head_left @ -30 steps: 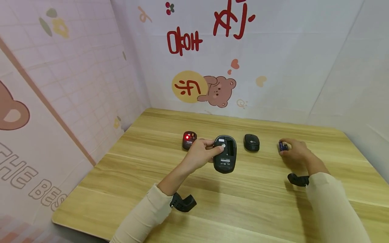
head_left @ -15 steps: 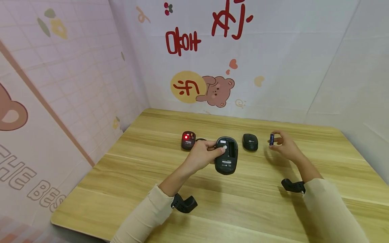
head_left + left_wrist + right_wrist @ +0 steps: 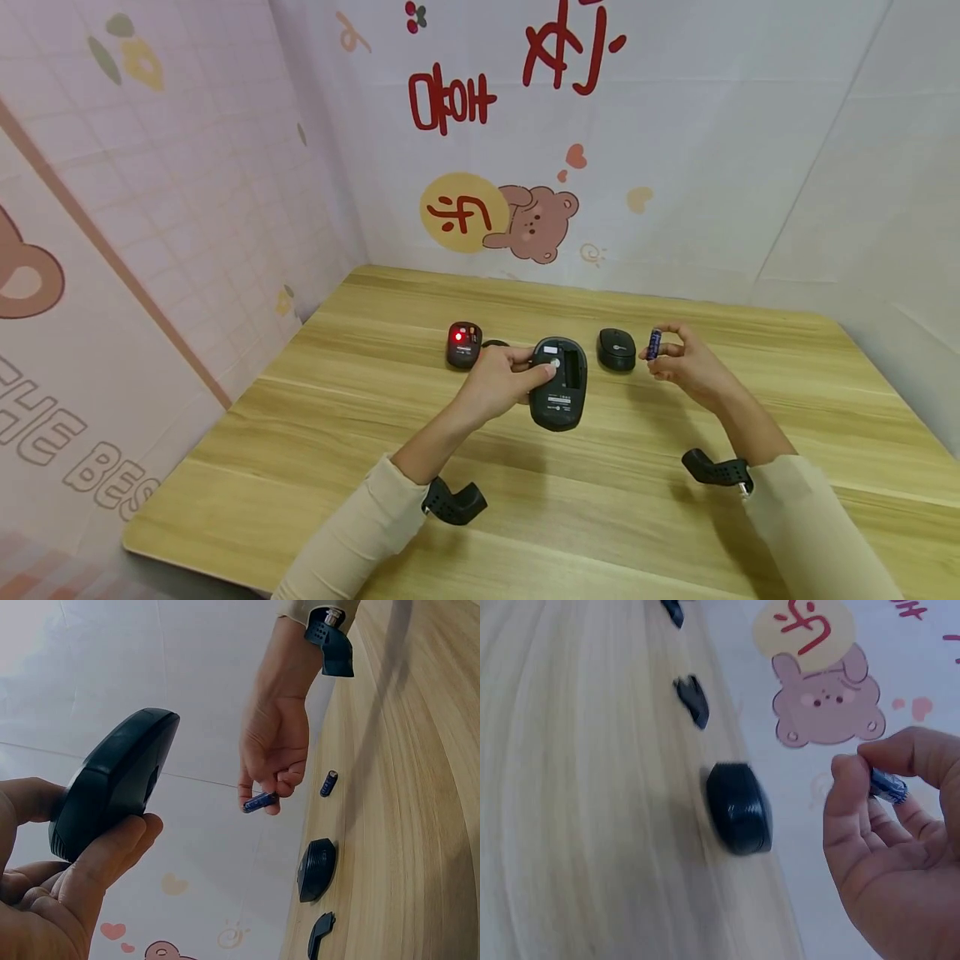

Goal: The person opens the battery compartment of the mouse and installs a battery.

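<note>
My left hand [image 3: 498,383] grips a black computer mouse [image 3: 557,408] above the table, thumb on its underside. That underside faces the head camera, its battery slot uncovered and dark inside. To the right, my right hand [image 3: 693,367] pinches a blue battery [image 3: 654,343] between thumb and fingers, held up off the table. In the right wrist view part of this battery [image 3: 889,786] hides behind the fingertips. A second blue battery [image 3: 328,783] lies on the table in the left wrist view; the head view does not show it.
On the wooden table [image 3: 360,500], another black mouse [image 3: 617,350] stands right side up between the hands, farther back. An upturned mouse [image 3: 463,346] with a red light lies behind my left hand. A small black cover [image 3: 692,700] rests nearby. A printed wall cloth borders the back.
My right hand has lifted a battery from the table at the right and carried it left, close to the standing mouse. The left hand with its mouse has barely moved.
</note>
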{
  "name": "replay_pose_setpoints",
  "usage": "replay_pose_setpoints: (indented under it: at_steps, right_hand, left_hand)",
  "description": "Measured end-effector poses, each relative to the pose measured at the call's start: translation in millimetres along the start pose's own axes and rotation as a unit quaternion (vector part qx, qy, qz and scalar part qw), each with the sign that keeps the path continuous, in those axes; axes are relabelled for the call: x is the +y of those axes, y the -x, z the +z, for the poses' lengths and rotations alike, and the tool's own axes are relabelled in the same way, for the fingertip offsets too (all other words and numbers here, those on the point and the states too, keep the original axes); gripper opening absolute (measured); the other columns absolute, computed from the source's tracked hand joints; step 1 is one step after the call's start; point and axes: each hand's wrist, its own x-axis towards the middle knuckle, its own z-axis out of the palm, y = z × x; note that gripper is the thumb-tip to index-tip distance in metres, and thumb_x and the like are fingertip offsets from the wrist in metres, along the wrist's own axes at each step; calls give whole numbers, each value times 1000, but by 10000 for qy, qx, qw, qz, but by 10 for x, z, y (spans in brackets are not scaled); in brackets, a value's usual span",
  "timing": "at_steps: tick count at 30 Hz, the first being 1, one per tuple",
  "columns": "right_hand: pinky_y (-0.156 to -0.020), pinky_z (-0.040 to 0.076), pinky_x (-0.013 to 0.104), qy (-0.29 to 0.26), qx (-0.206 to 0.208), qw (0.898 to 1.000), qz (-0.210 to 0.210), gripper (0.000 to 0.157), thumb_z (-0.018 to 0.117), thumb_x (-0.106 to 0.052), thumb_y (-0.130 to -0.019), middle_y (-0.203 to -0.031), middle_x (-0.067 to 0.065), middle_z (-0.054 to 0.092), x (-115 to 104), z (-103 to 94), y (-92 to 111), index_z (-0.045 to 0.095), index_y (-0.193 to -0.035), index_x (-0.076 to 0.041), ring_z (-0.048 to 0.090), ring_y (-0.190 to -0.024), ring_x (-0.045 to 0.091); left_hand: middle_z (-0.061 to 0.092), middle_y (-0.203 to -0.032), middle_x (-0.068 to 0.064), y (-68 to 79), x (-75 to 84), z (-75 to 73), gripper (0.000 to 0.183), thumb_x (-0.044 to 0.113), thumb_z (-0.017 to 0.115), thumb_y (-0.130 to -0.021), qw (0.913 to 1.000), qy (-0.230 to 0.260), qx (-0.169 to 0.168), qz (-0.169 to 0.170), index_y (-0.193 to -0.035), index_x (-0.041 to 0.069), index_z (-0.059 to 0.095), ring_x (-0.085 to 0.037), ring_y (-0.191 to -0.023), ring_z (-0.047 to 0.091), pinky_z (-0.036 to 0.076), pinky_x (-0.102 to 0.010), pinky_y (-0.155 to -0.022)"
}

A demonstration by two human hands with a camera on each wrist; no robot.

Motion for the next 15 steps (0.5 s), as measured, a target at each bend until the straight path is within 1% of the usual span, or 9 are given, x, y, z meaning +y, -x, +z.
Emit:
replay_pose_setpoints:
  at_steps: [2, 4, 6, 8, 12, 15]
  right_hand:
    - [-67, 51, 23, -267, -93, 9996, 23, 47, 49, 6, -92, -96, 8, 62, -44, 62, 9, 21, -126, -11, 59, -76, 15]
    - [-71, 52, 24, -345, -165, 9993, 7, 43, 47, 2, -95, -100, 11, 61, -94, 132, 24, 21, -126, -10, 60, -79, 16]
    - [-74, 53, 25, -282, -184, 9994, -32, 39, 46, -2, -96, -102, 14, 58, -146, 207, 35, 23, -127, -10, 62, -80, 17]
    - [-75, 53, 26, -99, -169, 9998, -69, 36, 46, -5, -97, -102, 15, 56, -207, 289, 42, 26, -127, -9, 63, -81, 19]
    - [-67, 53, 26, 186, -76, 9996, -184, 33, 50, -8, -96, -95, 11, 59, -331, 443, 56, 33, -124, -11, 63, -76, 20]
    - [-60, 51, 23, 467, 8, 9982, -363, 31, 52, -12, -95, -93, 7, 63, -425, 546, 79, 36, -122, -12, 60, -72, 18]
  left_hand:
    - [65, -101, -22, -2, -4, -3, 36, 5, 60, -89, 10000, 9, -10, -12, -122, -8, 55, -26, -85, 67, 56, -30, -66]
    - [65, -101, -22, -4, -8, -5, 37, 5, 60, -89, 10000, 6, -10, -26, -122, -8, 55, -26, -85, 67, 56, -30, -66]
    - [65, -101, -22, -4, -13, -6, 37, 5, 60, -89, 10000, 16, -9, -38, -122, -9, 55, -26, -85, 67, 56, -30, -66]
    - [65, -101, -22, -3, -13, -7, 36, 5, 60, -89, 10000, 19, -9, -51, -122, -9, 55, -26, -85, 67, 56, -30, -66]
    - [65, -101, -23, 2, -16, -9, 36, 4, 60, -89, 10000, 45, -21, -45, -122, -9, 55, -27, -85, 67, 56, -30, -67]
    - [65, -101, -23, 5, -23, -9, 35, 4, 59, -89, 9999, 90, -32, -32, -121, -9, 55, -27, -86, 66, 56, -31, -67]
